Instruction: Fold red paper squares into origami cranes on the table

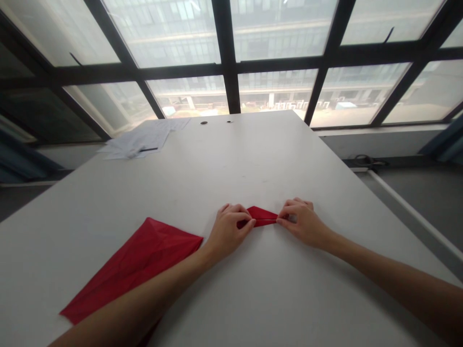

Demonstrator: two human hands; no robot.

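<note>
A small folded piece of red paper (263, 214) lies between my hands near the middle of the white table. It narrows to a point on the right, and a pale line runs lengthwise along it. My left hand (231, 225) pinches its left end, thumb in front and fingers behind. At the pointed right end, my right hand (302, 220) pinches the tip between thumb and forefinger. A larger creased red sheet (144, 255) lies to the left, partly hidden under my left forearm.
The white table (231, 168) reaches to a wall of dark-framed windows (226, 48). Loose white papers (144, 137) with a dark pen (149, 149) lie at its far left. Two round holes sit near the far edge. A dark cable (365, 160) lies beyond the right side.
</note>
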